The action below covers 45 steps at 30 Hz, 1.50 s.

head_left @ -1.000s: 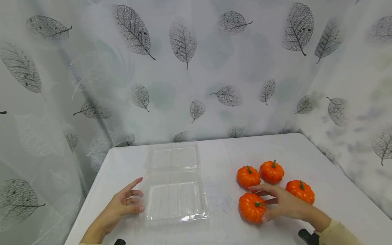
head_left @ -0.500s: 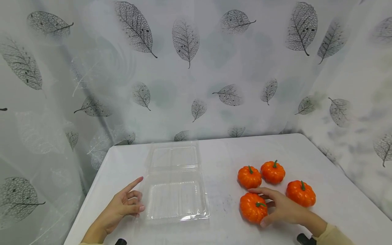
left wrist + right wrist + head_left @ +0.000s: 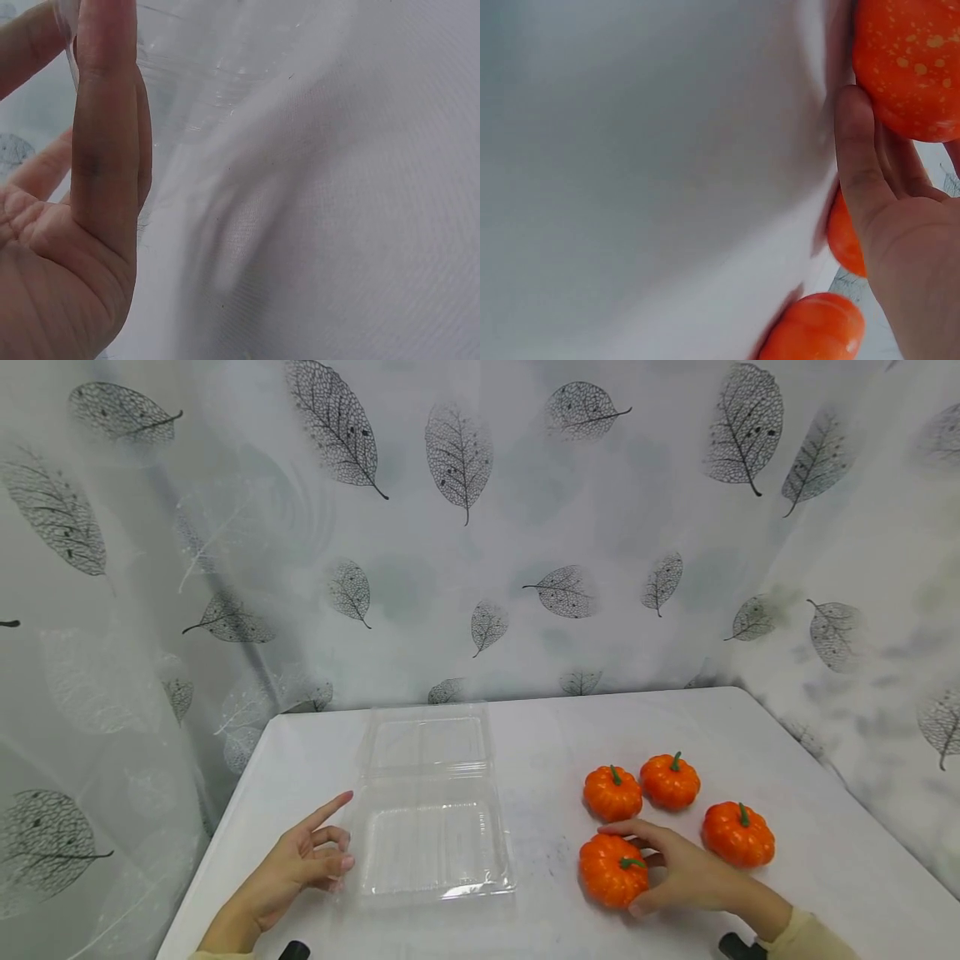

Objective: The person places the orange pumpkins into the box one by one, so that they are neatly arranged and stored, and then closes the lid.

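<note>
A clear plastic clamshell container (image 3: 431, 897) lies unfolded on the white table, its lid toward the back. My left hand (image 3: 296, 868) is at its left edge; in the left wrist view the plastic rim passes between thumb (image 3: 105, 142) and fingers, which pinch it. To the right, my right hand (image 3: 686, 872) holds a small orange pumpkin (image 3: 609, 868) with a green stem, thumb on its near side and fingers behind. In the right wrist view this pumpkin (image 3: 911, 67) shows pale speckles above the thumb.
Three more small pumpkins lie close by: one just behind the held pumpkin (image 3: 611, 793), one at the back (image 3: 670, 782), and one right of the hand (image 3: 738, 835). A leaf-patterned curtain (image 3: 517, 527) hangs behind and beside the table (image 3: 547, 743).
My right fingers have settled around the front pumpkin, which has shifted slightly left, away from the others. The left hand stays at the container's edge.
</note>
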Motion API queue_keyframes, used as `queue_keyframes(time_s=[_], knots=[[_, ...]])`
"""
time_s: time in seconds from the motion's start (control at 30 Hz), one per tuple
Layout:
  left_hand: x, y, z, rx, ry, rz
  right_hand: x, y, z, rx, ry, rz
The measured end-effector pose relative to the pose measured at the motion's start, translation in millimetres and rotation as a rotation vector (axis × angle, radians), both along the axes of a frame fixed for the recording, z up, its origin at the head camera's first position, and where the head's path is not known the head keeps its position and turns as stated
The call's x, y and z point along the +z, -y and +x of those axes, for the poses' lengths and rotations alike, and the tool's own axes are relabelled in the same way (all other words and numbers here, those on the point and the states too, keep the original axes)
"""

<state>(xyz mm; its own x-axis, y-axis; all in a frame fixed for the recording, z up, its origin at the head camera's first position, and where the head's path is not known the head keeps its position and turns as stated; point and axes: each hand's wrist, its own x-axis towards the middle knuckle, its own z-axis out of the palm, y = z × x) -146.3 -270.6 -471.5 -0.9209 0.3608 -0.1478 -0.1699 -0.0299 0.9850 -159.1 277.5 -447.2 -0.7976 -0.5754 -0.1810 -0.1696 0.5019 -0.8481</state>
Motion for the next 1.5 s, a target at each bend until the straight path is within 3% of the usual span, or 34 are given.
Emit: queue_keyframes(time_s=[0.3,0.6,0.97,1.27,1.5], knots=[[1.5,3.2,1.5,-0.038,0.013,0.036,3.3,15.6,-2.0,0.090,-0.032,-0.078],[0.2,2.7,2.2,-0.031,0.018,0.042,6.4,34.9,-4.3,0.099,0.100,-0.174],[-2.2,3.4,1.4,-0.045,0.003,0.056,17.3,63.1,-8.7,-0.011,0.235,-0.330],[-1.0,4.4,2.9,-0.020,0.019,0.045,22.9,92.5,-11.5,0.053,0.323,-0.464],[1.2,3.6,4.5,-0.019,0.026,0.049,27.5,115.3,-14.4,0.071,0.350,-0.486]])
